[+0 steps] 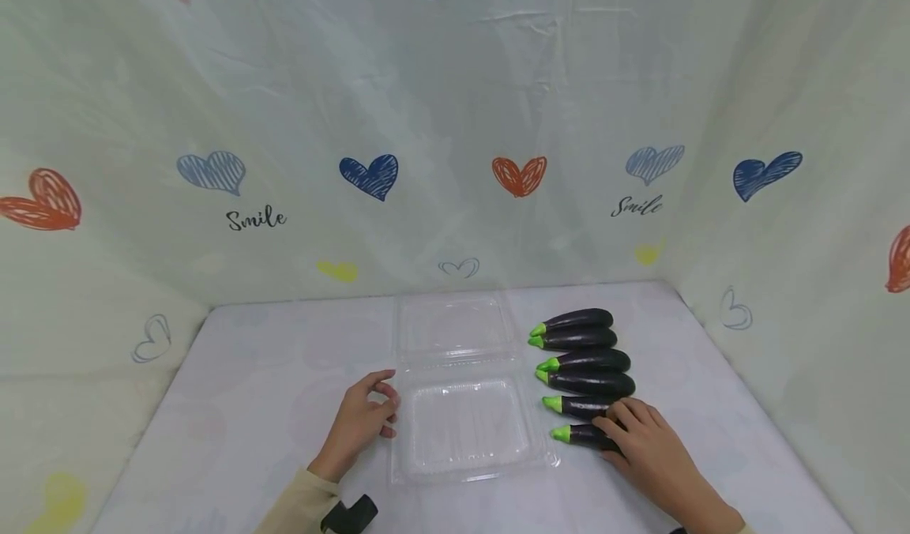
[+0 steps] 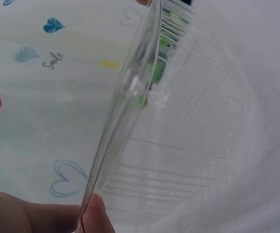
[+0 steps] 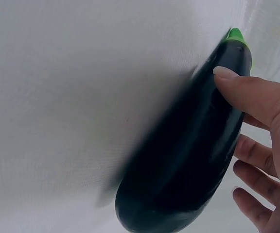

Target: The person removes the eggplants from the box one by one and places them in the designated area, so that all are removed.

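A clear hinged plastic container [image 1: 462, 475] lies opened out on the table, its lid [image 1: 455, 329] folded back on the far side. My left hand [image 1: 359, 419] is at its left edge; in the left wrist view the thumb [image 2: 97, 213] and a finger pinch the rim. Several dark eggplants with green stem ends lie in a column right of the container, stems pointing left. My right hand [image 1: 650, 447] grips the nearest eggplant [image 1: 586, 437], covering its blunt end. In the right wrist view the thumb [image 3: 247, 94] lies along that eggplant's side, the other fingers opposite.
Other eggplants [image 1: 590, 382] lie close together beyond my right hand, the farthest [image 1: 579, 321] near the table's back. The table has a white cloth [image 1: 284, 376]. A pale curtain [image 1: 441, 107] with printed hearts stands behind and on both sides.
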The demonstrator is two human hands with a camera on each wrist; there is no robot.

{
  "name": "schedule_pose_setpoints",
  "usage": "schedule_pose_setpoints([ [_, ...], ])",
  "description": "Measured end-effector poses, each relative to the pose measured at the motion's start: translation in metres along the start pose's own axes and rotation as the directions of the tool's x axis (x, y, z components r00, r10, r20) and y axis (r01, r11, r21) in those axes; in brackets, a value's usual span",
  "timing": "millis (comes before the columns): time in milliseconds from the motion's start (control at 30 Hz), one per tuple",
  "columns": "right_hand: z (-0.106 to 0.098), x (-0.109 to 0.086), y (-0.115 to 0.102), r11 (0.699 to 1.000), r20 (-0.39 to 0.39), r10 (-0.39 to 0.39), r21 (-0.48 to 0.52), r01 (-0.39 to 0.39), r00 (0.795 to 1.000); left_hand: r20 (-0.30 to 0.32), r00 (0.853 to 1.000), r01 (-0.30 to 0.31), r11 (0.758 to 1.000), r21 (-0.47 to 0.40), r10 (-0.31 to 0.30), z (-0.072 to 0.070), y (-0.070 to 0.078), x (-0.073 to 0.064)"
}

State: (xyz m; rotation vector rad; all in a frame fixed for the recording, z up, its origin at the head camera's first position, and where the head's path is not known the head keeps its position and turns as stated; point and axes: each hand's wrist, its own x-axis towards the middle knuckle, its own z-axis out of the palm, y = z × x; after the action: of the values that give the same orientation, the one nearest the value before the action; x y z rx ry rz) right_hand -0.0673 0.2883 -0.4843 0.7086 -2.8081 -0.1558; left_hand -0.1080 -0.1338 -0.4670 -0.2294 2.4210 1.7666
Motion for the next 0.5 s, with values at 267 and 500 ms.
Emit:
schedule_pose_setpoints([
  [267,-0.0016,-0.0008,-0.0025,1.0,0.035,0.01,0.0,-0.01,0.999,-0.004,1.0,-0.005,1.0,-0.008,0.005,0.0008,-0.0042,-0.0007],
  [500,-0.0046,0.0002,-0.0054,1.0,0.069,0.01,0.007,-0.01,0.998,-0.02,1.0,-0.02,1.0,-0.009,0.02,0.0002,-0.0072,-0.002],
])
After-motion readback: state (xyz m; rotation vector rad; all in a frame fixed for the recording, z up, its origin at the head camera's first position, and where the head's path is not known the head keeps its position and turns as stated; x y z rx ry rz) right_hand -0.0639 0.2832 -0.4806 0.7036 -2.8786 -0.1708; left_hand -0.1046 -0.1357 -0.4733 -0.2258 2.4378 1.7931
